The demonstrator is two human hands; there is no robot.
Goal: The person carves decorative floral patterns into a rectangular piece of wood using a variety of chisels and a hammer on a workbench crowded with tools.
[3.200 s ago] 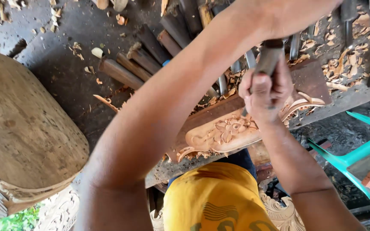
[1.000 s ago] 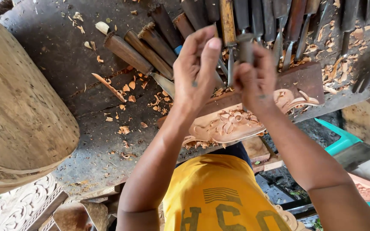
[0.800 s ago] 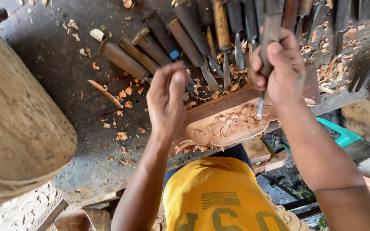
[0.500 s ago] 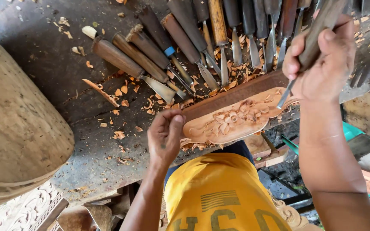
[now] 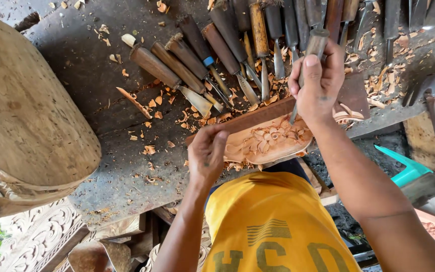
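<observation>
**Chisel poised over a carved panel at a cluttered table**

The right hand [image 5: 318,83] is closed around a chisel [image 5: 305,65], gripping its wooden handle with the thumb pressed along the front. The tool stands nearly upright, and its thin metal blade points down to the upper edge of the carved panel [image 5: 270,141]. Whether the tip touches the wood cannot be told.

The left hand [image 5: 206,153] rests at the left end of that panel, fingers curled loosely inward with the thumb on top. It appears to hold nothing, though the palm side is hidden.

The panel is a pale, reddish piece of wood with leaf and flower shapes cut into it. It lies at the near edge of the table [image 5: 101,166], just in front of the person's yellow shirt [image 5: 273,226], with a straight darker strip running along its far side.

Beyond the panel, a row of chisels [image 5: 217,55] with round wooden handles lies side by side, blades pointing toward the person. Wood chips [image 5: 152,106] are scattered over the dark tabletop around them.

To the left stands a large rounded wooden block [image 5: 26,116] with carved trim along its lower edge. At the right, below the table, a teal plastic piece [image 5: 401,168] shows.
</observation>
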